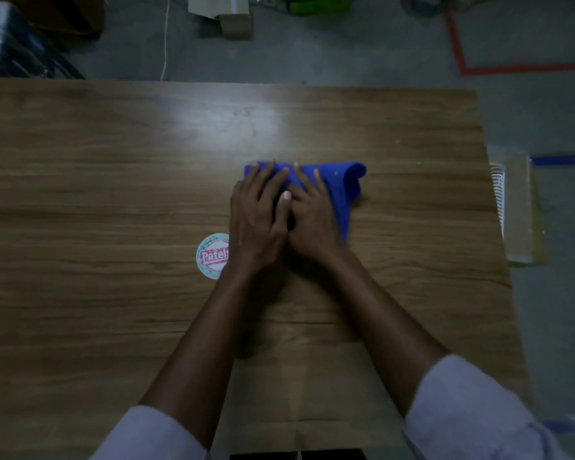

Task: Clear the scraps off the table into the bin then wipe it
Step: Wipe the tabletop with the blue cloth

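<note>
Left hand [256, 224] and right hand [312, 227] flat on blue cloth [341, 180] — fingers [267, 175] straight, pressing for wipe force, not gripping. Cloth under and just right of fingertips — table [113, 194] probably scrap-free, light's dim.

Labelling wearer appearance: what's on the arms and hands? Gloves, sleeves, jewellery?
No gloves: the left hand and right hand are bare, with no ring or watch visible. The forearms are bare too. The left sleeve and right sleeve are pale, whitish cloth, ending near the elbows.
</note>
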`<act>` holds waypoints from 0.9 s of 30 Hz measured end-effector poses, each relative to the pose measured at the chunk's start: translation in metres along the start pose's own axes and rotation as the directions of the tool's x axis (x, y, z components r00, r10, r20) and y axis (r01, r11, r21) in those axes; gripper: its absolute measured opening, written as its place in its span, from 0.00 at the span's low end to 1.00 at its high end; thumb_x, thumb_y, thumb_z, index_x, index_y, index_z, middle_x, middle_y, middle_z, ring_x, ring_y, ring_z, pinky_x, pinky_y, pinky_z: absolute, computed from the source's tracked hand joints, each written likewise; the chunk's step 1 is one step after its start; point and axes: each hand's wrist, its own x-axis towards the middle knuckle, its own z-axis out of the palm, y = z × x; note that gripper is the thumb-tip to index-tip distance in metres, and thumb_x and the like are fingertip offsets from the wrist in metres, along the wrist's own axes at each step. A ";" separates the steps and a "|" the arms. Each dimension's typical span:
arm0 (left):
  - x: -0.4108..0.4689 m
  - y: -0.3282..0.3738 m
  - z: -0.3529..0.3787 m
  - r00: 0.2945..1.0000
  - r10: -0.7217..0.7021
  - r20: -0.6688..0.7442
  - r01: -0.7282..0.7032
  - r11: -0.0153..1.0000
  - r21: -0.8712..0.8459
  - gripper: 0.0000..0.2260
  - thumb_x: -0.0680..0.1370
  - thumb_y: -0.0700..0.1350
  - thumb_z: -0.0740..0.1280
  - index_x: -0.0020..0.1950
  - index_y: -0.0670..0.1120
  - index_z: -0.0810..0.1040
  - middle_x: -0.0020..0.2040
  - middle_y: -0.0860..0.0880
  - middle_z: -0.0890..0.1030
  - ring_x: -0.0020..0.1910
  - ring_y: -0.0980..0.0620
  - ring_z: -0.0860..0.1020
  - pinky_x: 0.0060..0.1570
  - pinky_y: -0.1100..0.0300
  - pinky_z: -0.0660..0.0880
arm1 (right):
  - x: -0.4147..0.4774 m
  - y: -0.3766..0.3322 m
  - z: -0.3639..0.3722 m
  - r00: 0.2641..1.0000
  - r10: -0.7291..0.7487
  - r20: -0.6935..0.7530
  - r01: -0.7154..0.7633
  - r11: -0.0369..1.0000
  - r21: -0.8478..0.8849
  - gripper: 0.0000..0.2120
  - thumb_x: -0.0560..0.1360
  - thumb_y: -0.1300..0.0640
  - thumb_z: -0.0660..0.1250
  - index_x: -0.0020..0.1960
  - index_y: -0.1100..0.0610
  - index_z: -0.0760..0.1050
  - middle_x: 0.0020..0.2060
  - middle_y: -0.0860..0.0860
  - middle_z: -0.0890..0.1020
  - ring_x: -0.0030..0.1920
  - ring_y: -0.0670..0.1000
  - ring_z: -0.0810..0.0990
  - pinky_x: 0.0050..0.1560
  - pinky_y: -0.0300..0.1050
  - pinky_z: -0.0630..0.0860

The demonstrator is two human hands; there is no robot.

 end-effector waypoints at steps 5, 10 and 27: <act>0.001 0.028 -0.006 0.962 -0.055 0.269 0.014 0.989 0.150 0.29 0.82 0.63 0.42 0.80 0.59 0.63 0.82 0.50 0.61 0.83 0.49 0.52 0.79 0.48 0.40 | -0.041 -0.011 -0.030 0.995 0.058 -0.078 -0.075 0.967 -0.244 0.25 0.70 0.52 0.67 0.66 0.55 0.80 0.69 0.49 0.79 0.80 0.58 0.61 0.79 0.65 0.41; 0.018 0.026 0.014 0.944 0.005 0.330 -0.114 0.943 0.312 0.27 0.83 0.63 0.45 0.81 0.60 0.62 0.84 0.48 0.57 0.83 0.45 0.50 0.79 0.41 0.41 | -0.054 0.005 -0.033 0.922 0.326 -0.209 -0.343 0.938 -0.050 0.25 0.71 0.51 0.67 0.68 0.55 0.79 0.75 0.57 0.71 0.79 0.61 0.62 0.78 0.64 0.57; -0.012 0.030 -0.043 0.912 0.236 0.335 -0.296 0.945 0.139 0.32 0.68 0.45 0.61 0.72 0.38 0.74 0.66 0.35 0.78 0.63 0.32 0.77 0.62 0.47 0.66 | -0.048 -0.012 -0.073 0.960 0.235 -0.151 -0.229 0.972 0.053 0.24 0.67 0.67 0.66 0.61 0.58 0.83 0.51 0.58 0.86 0.50 0.63 0.85 0.49 0.51 0.78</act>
